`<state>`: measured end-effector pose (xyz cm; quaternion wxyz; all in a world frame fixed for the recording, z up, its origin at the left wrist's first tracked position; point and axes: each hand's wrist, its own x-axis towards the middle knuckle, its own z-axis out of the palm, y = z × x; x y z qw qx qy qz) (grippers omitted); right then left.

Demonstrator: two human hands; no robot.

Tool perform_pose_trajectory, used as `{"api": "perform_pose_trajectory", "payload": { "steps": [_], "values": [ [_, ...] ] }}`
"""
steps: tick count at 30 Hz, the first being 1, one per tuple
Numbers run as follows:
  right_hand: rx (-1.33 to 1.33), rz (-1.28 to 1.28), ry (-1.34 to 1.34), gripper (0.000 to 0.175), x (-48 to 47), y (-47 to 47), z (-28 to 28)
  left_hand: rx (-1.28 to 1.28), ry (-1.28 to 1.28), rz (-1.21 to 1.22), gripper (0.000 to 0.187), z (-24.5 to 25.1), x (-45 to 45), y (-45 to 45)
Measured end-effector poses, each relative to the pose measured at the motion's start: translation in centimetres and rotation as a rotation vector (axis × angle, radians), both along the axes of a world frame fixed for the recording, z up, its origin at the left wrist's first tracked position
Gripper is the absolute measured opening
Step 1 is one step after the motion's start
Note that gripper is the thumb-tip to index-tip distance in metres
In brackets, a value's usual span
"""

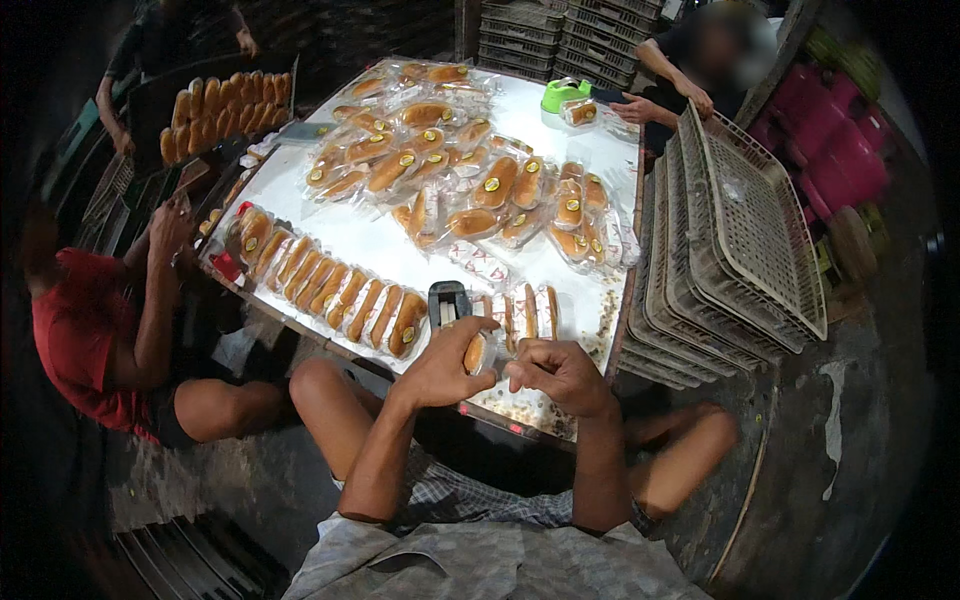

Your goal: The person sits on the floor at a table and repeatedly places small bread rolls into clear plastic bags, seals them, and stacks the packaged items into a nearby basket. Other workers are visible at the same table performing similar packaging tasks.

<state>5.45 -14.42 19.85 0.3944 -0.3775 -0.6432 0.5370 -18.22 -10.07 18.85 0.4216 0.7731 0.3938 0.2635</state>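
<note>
Near the front edge of the white-topped table (360,247), my left hand (446,367) is closed around a bread roll in a clear wrapper (475,354). My right hand (562,379) is just to the right, its fingers curled; whether it pinches a bit of wrapper is hidden. A black tape dispenser (448,298) stands just beyond my left hand. Beyond my right hand, several wrapped rolls (529,311) stand side by side. A long row of wrapped rolls (322,285) runs along the front left edge.
A loose heap of wrapped rolls (427,157) covers the table's middle. A green tape dispenser (566,94) stands at the back. Stacked plastic crates (765,217) rise at right, where a person's hand (697,97) grips one. Another person in red (82,337) sits at left, near a tray of rolls (225,112).
</note>
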Motion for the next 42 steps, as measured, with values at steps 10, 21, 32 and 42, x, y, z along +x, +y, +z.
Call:
{"api": "perform_pose_trajectory", "payload": {
  "steps": [10,21,32,42],
  "values": [
    [-0.240,-0.084,0.645,0.056,-2.1,-0.9,-10.9,-0.594,-0.821,-0.188,0.048,-2.5,4.4,-1.6],
    [0.583,-1.101,-0.943,0.040,4.6,5.1,-12.8,-0.107,-0.528,0.491,0.037,2.8,-3.6,1.6],
    [0.077,-0.358,-0.222,0.054,-11.9,4.5,-5.4,-0.239,-0.018,0.491,0.052,-2.9,-22.7,10.2],
    [-0.128,-0.318,-0.918,0.133,-27.4,10.9,-11.2,-0.462,0.137,0.371,0.091,-11.4,-20.7,12.1]
  ]
}}
